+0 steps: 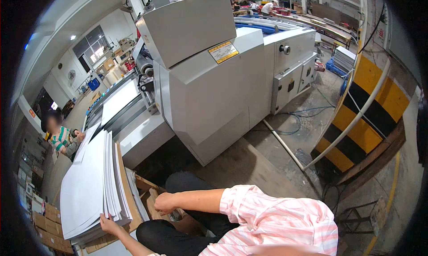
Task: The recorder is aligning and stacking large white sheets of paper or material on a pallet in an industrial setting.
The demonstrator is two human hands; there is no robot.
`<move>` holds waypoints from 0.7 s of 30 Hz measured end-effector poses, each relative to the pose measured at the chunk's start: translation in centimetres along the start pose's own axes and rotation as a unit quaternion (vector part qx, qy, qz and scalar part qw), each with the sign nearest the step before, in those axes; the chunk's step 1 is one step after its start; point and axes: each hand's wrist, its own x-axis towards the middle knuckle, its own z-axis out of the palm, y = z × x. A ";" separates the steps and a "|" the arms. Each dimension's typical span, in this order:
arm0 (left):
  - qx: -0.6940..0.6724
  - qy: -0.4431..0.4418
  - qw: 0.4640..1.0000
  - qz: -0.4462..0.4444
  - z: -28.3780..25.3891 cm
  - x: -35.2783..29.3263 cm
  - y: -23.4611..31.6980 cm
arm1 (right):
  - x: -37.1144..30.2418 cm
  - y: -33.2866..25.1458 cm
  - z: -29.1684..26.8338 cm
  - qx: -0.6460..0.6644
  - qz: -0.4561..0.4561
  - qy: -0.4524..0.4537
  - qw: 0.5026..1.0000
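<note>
A tall stack of large white sheets (84, 184) lies to my left, its right-hand edges slightly fanned. My left hand (109, 224) is at the near right corner of the stack, with thumb and fingers pinched on the edge of a top sheet. My right hand (166, 203) is curled into a fist in front of my knee, beside a wooden crate-like frame (149, 198). Whatever its fingers may hold is hidden. A brown board (127, 189) stands along the stack's right side.
A big grey machine (214, 95) fills the middle, with a feed bed carrying a white sheet (119, 100) at its left. Across the stack a co-worker in a striped shirt (62, 140) reaches toward the sheets. A yellow-and-black striped pillar (361, 113) and a stool (368, 216) are at right.
</note>
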 end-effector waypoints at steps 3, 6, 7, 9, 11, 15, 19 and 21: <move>-0.006 -0.001 1.000 0.001 0.0 0.0 0.1 | 0.0 -0.2 -0.1 0.000 0.013 -0.006 1.000; -0.005 -0.005 1.000 0.001 0.2 -0.6 0.6 | 0.0 -0.1 0.0 -0.007 0.014 -0.005 1.000; -0.005 -0.005 1.000 0.001 0.2 -0.5 0.6 | 0.0 -0.1 0.0 -0.007 0.013 -0.005 1.000; -0.005 -0.007 1.000 -0.005 0.1 -0.5 0.6 | 0.1 -0.1 0.0 -0.004 0.009 -0.005 1.000; -0.007 -0.006 1.000 -0.006 0.0 -0.4 0.7 | 0.1 -0.2 0.0 -0.002 0.006 -0.005 1.000; -0.016 -0.010 1.000 -0.009 0.1 -0.6 0.7 | 0.2 0.0 0.2 0.007 0.015 -0.012 1.000; -0.017 -0.009 1.000 -0.009 0.1 -0.5 0.5 | 0.2 -0.1 0.4 0.001 0.015 -0.009 1.000; -0.007 -0.015 1.000 -0.008 -0.1 -0.4 0.4 | 0.2 -0.2 0.3 0.003 0.012 -0.011 1.000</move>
